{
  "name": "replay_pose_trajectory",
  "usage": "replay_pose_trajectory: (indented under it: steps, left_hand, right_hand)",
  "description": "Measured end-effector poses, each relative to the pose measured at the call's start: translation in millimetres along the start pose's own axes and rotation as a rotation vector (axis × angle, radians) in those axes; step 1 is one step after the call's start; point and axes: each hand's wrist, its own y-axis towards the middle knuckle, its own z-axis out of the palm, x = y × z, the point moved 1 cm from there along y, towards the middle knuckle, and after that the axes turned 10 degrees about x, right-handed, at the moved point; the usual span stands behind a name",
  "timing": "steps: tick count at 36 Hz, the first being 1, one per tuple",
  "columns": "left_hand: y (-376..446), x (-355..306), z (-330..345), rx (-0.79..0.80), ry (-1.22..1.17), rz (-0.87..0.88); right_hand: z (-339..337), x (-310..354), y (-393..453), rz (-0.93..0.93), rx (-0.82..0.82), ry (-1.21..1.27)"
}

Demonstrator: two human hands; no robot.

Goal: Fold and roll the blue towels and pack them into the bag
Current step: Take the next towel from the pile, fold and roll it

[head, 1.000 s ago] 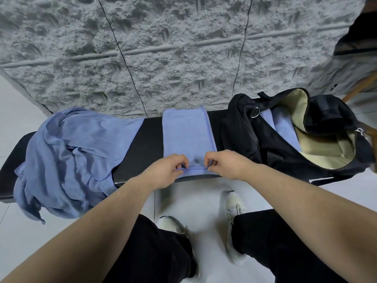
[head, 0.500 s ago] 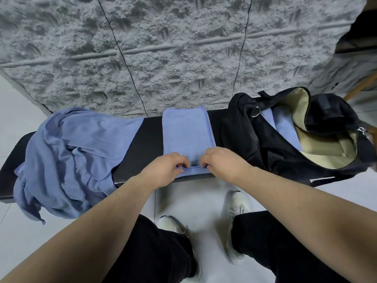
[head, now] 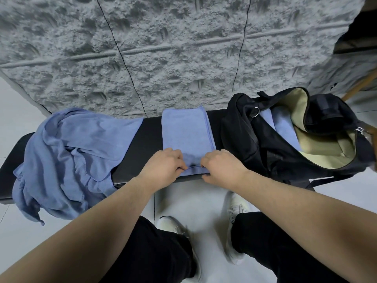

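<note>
Wall [head: 183,48]: rough grey textured panels with thin dark seams, directly behind the bench along its whole far edge.
Floor [head: 195,201]: pale tiles, open between the bench's near edge and the person's two white shoes.
Bench [head: 146,139]: black padded top, runs left to right. Bare strip shows between the towel pile and the folded towel; narrower bare strip between the folded towel and the bag.
Bag [head: 255,152]: black, cream lining, sits on the right end of the bench. Mouth gapes wide toward the camera. Its near side hangs past the bench's front edge.
Towel pile [head: 67,160]: loose blue towels heaped on the left end, spilling over the front edge and hanging toward the floor.
Folded towel [head: 185,131]: blue strip laid across the bench front to back. Far end touches the wall line; stitched long edge faces the bag; near end is turned up into a first small roll at the bench's front edge.
Packed towels [head: 283,123]: blue cloth inside the bag mouth, against the lining; count unclear.
Left hand [head: 165,166]: fingers curled, pinching the left part of the rolled near end.
Right hand [head: 222,168]: fingers curled on the right part of the same roll. Hands close, a small gap between them.
</note>
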Motion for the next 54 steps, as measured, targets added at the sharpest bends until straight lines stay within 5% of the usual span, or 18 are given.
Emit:
replay_pose_trajectory:
  steps: [12,38,44,54]
  left_hand:
    - [10,-27,-2,0.231,0.085,-0.293]
    - [3,-22,-6,0.121,-0.092,-0.235]
    - [1,-18,-4,0.149,-0.313,-0.316]
    - [1,-13,1,0.146,-0.213,-0.284]
  right_hand:
    - [-2,-7,3,0.021,0.034,0.116]
    - [1,-18,6,0.069,0.17,0.372]
    - [-2,-21,2,0.06,0.254,0.384]
    - [-1,-25,8,0.115,0.149,0.392]
